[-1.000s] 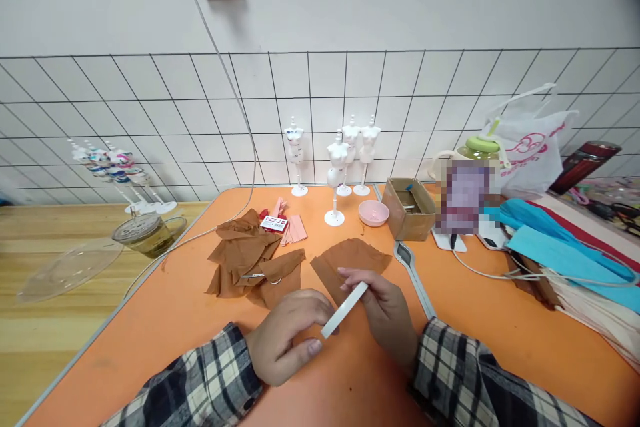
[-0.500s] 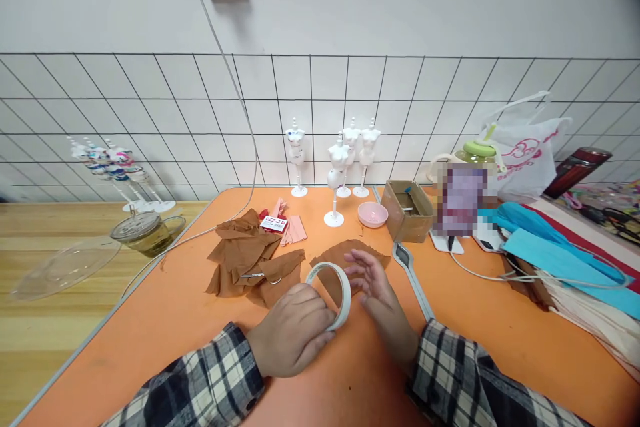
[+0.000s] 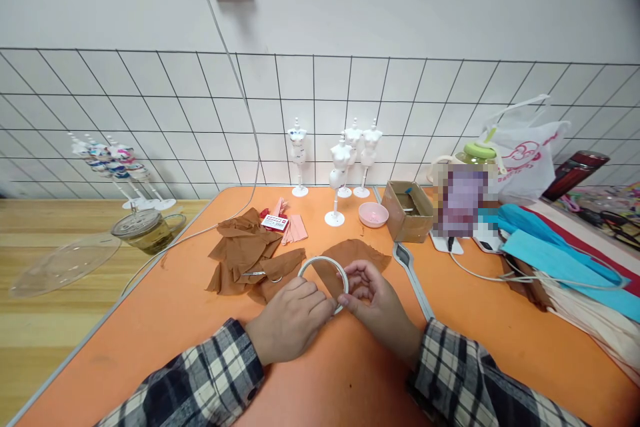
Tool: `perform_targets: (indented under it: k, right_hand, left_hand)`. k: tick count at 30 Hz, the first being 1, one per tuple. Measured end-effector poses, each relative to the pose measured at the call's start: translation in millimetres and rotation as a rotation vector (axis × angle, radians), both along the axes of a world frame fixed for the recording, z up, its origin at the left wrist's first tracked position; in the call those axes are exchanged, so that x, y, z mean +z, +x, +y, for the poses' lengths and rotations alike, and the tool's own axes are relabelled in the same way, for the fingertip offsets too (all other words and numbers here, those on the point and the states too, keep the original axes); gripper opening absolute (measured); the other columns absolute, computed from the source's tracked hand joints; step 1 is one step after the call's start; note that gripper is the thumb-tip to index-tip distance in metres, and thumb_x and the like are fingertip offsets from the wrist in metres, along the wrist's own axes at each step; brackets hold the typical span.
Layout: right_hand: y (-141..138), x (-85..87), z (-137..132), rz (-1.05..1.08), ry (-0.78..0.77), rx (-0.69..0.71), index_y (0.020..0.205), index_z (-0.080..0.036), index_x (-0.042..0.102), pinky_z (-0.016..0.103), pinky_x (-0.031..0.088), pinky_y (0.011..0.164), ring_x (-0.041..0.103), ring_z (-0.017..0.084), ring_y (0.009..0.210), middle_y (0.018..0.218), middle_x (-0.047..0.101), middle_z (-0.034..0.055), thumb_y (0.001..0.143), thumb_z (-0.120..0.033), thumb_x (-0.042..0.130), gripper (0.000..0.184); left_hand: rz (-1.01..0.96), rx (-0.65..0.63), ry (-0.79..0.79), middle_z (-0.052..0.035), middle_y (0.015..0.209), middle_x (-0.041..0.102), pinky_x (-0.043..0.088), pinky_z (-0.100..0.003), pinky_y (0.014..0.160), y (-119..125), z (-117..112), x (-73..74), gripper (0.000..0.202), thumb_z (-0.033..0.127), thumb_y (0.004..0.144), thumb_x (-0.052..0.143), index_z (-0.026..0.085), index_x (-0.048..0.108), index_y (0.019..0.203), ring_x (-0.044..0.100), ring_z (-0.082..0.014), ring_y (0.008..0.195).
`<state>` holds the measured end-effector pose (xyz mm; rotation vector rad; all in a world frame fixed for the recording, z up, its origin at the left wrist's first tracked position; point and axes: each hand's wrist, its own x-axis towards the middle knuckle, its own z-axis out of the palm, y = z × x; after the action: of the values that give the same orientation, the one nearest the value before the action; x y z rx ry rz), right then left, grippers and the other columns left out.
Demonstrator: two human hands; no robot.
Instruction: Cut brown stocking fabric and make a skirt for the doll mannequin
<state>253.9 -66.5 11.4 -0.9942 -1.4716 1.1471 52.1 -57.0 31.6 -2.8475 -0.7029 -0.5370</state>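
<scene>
The closed left hand (image 3: 293,321) gripped a thin white circular ring (image 3: 323,258), the half-curled right hand (image 3: 379,308) pinching its right edge.

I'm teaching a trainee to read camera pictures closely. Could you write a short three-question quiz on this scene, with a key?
1. True or false: the left hand and the right hand are both at the white ring.
2. What sits just left of the cardboard box? a) red flask b) pink bowl c) white bag
3. How many small white mannequins stand on the orange table?

Key: 1. True. 2. b. 3. Four.
</scene>
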Motion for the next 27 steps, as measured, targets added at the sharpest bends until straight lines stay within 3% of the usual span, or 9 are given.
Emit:
perform_targets:
  k: [10, 18, 27]
  right_hand:
    - [10, 4.9, 8, 0.096, 0.029, 0.061, 0.083, -0.02, 0.05, 0.03, 0.05, 0.075, 0.058, 0.016, 0.087, 0.099, 0.06, 0.0053, 0.088, -0.039, 0.058, 0.021]
    - [15, 7.5, 9, 0.068, 0.14, -0.16, 0.081, -0.02, 0.048, 0.026, 0.047, 0.06, 0.051, 0.012, 0.066, 0.09, 0.059, 0.0043, 0.092, -0.039, 0.053, 0.022]
    - [45, 9.5, 29, 0.215, 0.16, -0.438, 0.086, -0.021, 0.045, 0.024, 0.046, 0.058, 0.053, 0.01, 0.066, 0.094, 0.055, 0.0023, 0.092, -0.041, 0.054, 0.022]
  left_hand:
    - [-0.05, -0.029, -0.03, -0.0045, 0.074, 0.06, 0.035, -0.035, 0.068, 0, 0, 5.6, 0.017, 0.019, 0.09, 0.043, 0.017, 0.058, 0.096, 0.048, -0.0206, 0.072]
    - [-0.166, 0.091, -0.088, -0.0042, 0.069, 0.054, 0.033, -0.035, 0.064, -15, 10, 14.4, 0.017, 0.02, 0.089, 0.037, 0.018, 0.05, 0.079, 0.045, -0.0198, 0.065]
    - [-0.209, 0.198, -0.062, -0.0036, 0.067, 0.055, 0.034, -0.036, 0.068, -25, 20, 20.1, 0.019, 0.02, 0.09, 0.038, 0.02, 0.049, 0.074, 0.045, -0.02, 0.066]
